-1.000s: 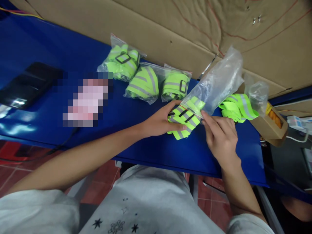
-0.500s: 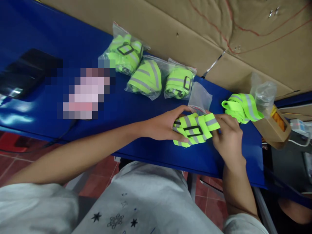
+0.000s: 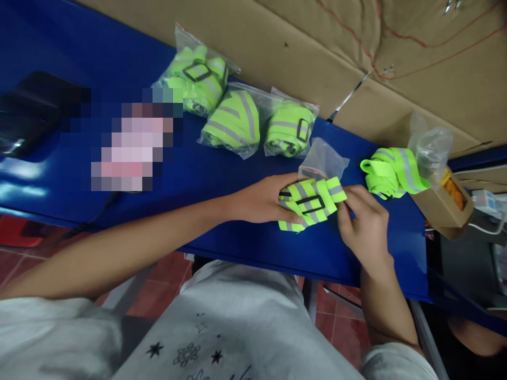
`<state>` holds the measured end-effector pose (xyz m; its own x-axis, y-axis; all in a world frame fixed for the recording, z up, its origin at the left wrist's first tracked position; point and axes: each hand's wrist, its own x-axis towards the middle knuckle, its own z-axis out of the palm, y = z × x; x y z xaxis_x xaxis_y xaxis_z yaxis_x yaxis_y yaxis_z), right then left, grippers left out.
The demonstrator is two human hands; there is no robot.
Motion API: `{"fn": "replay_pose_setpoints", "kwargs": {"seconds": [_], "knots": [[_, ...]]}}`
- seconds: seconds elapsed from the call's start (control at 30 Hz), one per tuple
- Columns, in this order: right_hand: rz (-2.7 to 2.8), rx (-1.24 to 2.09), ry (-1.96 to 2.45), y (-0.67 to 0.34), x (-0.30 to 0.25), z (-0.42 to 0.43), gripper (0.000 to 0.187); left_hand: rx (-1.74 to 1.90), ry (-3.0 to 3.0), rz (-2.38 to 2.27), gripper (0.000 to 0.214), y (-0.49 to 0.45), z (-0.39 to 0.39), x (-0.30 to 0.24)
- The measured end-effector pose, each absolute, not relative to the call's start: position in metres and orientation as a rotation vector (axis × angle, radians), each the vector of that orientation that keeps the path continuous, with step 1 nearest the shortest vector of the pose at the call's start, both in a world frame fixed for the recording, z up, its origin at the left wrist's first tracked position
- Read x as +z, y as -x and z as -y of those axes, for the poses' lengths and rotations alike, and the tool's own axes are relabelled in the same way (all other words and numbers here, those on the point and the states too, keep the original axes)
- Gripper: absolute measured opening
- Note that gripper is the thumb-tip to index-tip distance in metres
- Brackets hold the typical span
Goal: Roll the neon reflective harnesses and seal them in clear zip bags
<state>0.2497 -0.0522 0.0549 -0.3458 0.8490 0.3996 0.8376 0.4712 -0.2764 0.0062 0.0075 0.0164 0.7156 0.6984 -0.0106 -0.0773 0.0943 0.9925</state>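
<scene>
My left hand (image 3: 273, 198) is wrapped round a folded bundle of neon yellow-green reflective strap (image 3: 311, 203) with grey stripes and a black rectangular buckle. The thumb lies along its near side; the other fingers are hidden behind it. At the bundle's right end, my right hand (image 3: 366, 224) is closed with its fingertips at the strap's free end, partly out of sight. Just beyond the bundle, a clear zip bag (image 3: 322, 158) lies on the blue table.
Bagged strap bundles lie along the back: one on the left (image 3: 198, 79), one mid-row (image 3: 233, 124) and one nearer (image 3: 291, 129). A loose strap bundle (image 3: 392, 171) sits right, beside a cardboard box (image 3: 443, 206) and crumpled plastic (image 3: 431, 150). A black object (image 3: 35, 113) is far left.
The strap bundle and both hands have shifted slightly left and up in view. Its free end sits a little closer to the bundle. The view itself has moved slightly.
</scene>
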Motion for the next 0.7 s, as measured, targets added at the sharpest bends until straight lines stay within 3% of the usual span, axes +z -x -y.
{"fn": "replay_pose_setpoints", "kwargs": {"seconds": [0.07, 0.2, 0.43, 0.7], "knots": [[2.145, 0.025, 1.417, -0.247, 0.057, 0.053, 0.026, 0.615, -1.392, -0.632, 0.065, -0.006, -0.011, 0.016], [2.016, -0.052, 1.413, -0.241, 0.059, 0.058, 0.026, 0.592, -1.444, -0.831, 0.059, -0.008, -0.010, 0.016], [2.158, -0.236, 1.262, -0.231, 0.054, 0.065, 0.044, 0.646, -1.430, -0.935, 0.057, -0.013, -0.001, 0.014], [2.325, -0.471, 1.120, -0.238, 0.054, 0.060, 0.053, 0.824, -0.844, -0.749, 0.057, -0.021, 0.006, 0.024]]}}
